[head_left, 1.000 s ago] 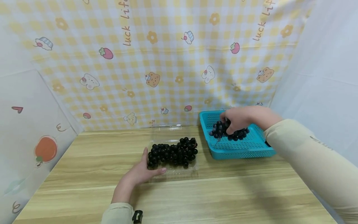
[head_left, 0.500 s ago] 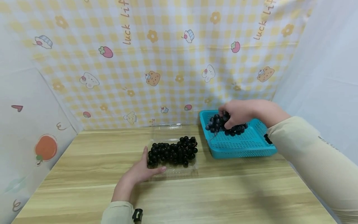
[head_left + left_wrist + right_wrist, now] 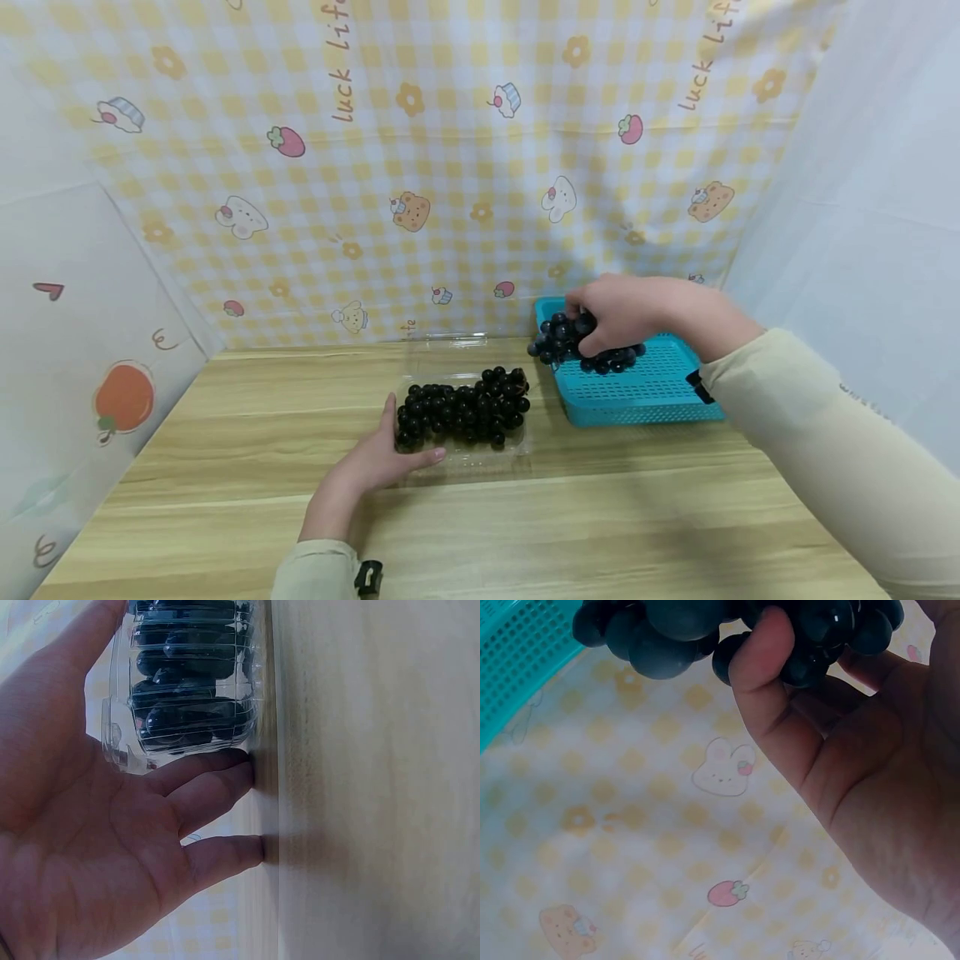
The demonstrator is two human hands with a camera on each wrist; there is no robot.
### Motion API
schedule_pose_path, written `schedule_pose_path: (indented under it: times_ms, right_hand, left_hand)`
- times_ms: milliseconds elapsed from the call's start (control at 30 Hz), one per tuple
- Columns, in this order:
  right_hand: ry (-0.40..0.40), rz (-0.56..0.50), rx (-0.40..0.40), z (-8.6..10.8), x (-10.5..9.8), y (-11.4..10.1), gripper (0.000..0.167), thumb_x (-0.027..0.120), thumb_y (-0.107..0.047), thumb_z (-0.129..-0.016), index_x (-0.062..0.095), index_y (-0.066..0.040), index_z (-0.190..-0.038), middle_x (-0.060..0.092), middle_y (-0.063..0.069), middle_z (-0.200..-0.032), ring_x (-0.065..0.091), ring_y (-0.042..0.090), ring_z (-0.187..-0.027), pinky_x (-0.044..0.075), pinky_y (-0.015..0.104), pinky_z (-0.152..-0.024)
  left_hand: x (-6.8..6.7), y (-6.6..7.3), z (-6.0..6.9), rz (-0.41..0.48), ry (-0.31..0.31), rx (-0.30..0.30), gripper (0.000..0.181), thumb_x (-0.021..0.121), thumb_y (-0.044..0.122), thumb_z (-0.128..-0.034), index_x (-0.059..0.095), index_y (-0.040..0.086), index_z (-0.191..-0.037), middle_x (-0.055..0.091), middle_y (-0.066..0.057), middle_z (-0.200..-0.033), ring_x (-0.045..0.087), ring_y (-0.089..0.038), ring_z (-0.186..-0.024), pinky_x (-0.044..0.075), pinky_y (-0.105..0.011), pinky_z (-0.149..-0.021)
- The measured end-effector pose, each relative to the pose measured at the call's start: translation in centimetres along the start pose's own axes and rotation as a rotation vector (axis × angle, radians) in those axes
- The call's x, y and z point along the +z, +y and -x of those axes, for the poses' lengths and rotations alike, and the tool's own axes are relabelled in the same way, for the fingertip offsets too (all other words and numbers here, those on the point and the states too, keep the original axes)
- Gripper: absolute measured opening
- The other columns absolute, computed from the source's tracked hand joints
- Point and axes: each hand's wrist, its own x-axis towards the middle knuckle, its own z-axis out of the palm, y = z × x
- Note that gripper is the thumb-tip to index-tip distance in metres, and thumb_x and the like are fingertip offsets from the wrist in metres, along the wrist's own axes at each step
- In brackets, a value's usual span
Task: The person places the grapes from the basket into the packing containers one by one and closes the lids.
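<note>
Grapes hang in a bunch from the right hand, thumb and fingers gripping its middle, over the left rim of the blue basket; its loose ends could catch that rim and shed berries. The left hand, fingers spread wide, lightly touches the near-left corner of the clear container; if bumped, it and the bunch inside could slide

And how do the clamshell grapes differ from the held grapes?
The clamshell grapes rest in the clear clamshell; the held grapes are gripped at the left side of the turquoise basket. The right hand covers part of the held grapes; the clamshell grapes show mostly uncovered in the head view. Both are dark, round and clustered.
</note>
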Motion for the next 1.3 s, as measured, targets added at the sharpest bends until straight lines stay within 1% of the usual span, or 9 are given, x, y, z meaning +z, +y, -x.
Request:
schedule_pose_path:
  times_ms: [100,233,300,433,667,833,933,1133,1300]
  right_hand:
    - [0.025,0.000,-0.018,-0.1,0.1,-0.8,0.038,0.071,-0.024,-0.096,0.061,-0.009,-0.130,0.062,0.004,-0.097,0.045,0.017,-0.074,0.043,0.038,-0.077]
    - [0.046,-0.001,-0.046,-0.4,0.4,-1.7,0.033,0.069,-0.022,-0.097,0.060,-0.010,-0.127,0.052,0.002,-0.084,0.040,0.016,-0.071,0.040,0.039,-0.074]
    - [0.050,-0.009,-0.061,-0.6,0.5,-2.0,0.033,0.068,-0.021,-0.098,0.060,-0.010,-0.127,0.055,0.003,-0.088,0.040,0.017,-0.073,0.039,0.042,-0.075]
    - [0.053,-0.029,-0.083,-1.0,0.8,-2.4,0.035,0.067,-0.020,-0.099,0.059,-0.010,-0.131,0.065,0.009,-0.110,0.042,0.018,-0.079,0.037,0.046,-0.079]
    - [0.072,-0.087,-0.093,-1.5,1.8,-3.3,0.038,0.070,-0.023,-0.098,0.060,-0.011,-0.133,0.066,0.011,-0.133,0.049,0.018,-0.084,0.047,0.039,-0.083]
    - [0.074,-0.114,-0.098,-2.2,2.9,-4.0,0.041,0.070,-0.023,-0.099,0.059,-0.011,-0.137,0.064,0.010,-0.137,0.056,0.020,-0.100,0.053,0.039,-0.091]
    - [0.074,-0.120,-0.108,-2.6,3.5,-4.5,0.040,0.070,-0.023,-0.099,0.059,-0.011,-0.136,0.064,0.009,-0.136,0.056,0.021,-0.103,0.053,0.039,-0.092]
    - [0.070,-0.114,-0.123,-3.3,4.3,-6.1,0.044,0.070,-0.025,-0.099,0.058,-0.010,-0.139,0.064,0.008,-0.138,0.057,0.020,-0.105,0.053,0.039,-0.093]
    - [0.070,-0.115,-0.145,-4.3,5.6,-7.2,0.035,0.069,-0.026,-0.100,0.060,-0.012,-0.130,0.062,0.006,-0.130,0.056,0.019,-0.099,0.053,0.037,-0.089]
  left_hand:
    - [0.0,-0.1,0.0,0.002,0.002,-0.002,0.142,0.079,0.069,-0.0844,-0.019,0.010,-0.169,0.030,-0.037,-0.167,0.053,-0.062,-0.137,0.045,-0.072,-0.115]
    - [0.0,-0.2,-0.1,0.000,0.007,0.000,0.142,0.079,0.069,-0.0845,-0.018,0.010,-0.169,0.030,-0.038,-0.166,0.053,-0.062,-0.137,0.045,-0.072,-0.115]
    - [0.0,-0.2,-0.1,-0.001,0.007,0.001,0.142,0.079,0.069,-0.0845,-0.018,0.010,-0.169,0.030,-0.038,-0.166,0.053,-0.062,-0.137,0.045,-0.072,-0.115]
    - [0.0,-0.1,-0.1,0.000,0.001,-0.002,0.142,0.078,0.070,-0.0844,-0.019,0.010,-0.169,0.031,-0.037,-0.166,0.054,-0.062,-0.136,0.046,-0.072,-0.114]
    - [0.0,-0.1,-0.2,0.000,0.000,0.003,0.141,0.079,0.069,-0.0847,-0.018,0.010,-0.169,0.031,-0.037,-0.167,0.055,-0.061,-0.135,0.047,-0.071,-0.114]
    - [0.0,0.0,-0.1,-0.002,-0.003,0.001,0.141,0.079,0.069,-0.0848,-0.018,0.010,-0.169,0.032,-0.037,-0.166,0.056,-0.061,-0.134,0.048,-0.071,-0.113]
    - [0.0,0.0,-0.1,-0.002,-0.003,0.000,0.141,0.079,0.069,-0.0848,-0.018,0.010,-0.169,0.032,-0.037,-0.166,0.056,-0.061,-0.134,0.048,-0.071,-0.113]
    - [0.0,0.0,0.0,0.005,-0.003,0.001,0.142,0.079,0.069,-0.0843,-0.018,0.010,-0.169,0.032,-0.037,-0.166,0.054,-0.062,-0.136,0.047,-0.071,-0.113]
    - [0.0,0.0,0.0,0.018,-0.004,0.001,0.142,0.080,0.069,-0.0839,-0.018,0.010,-0.169,0.030,-0.037,-0.167,0.047,-0.062,-0.142,0.044,-0.073,-0.116]
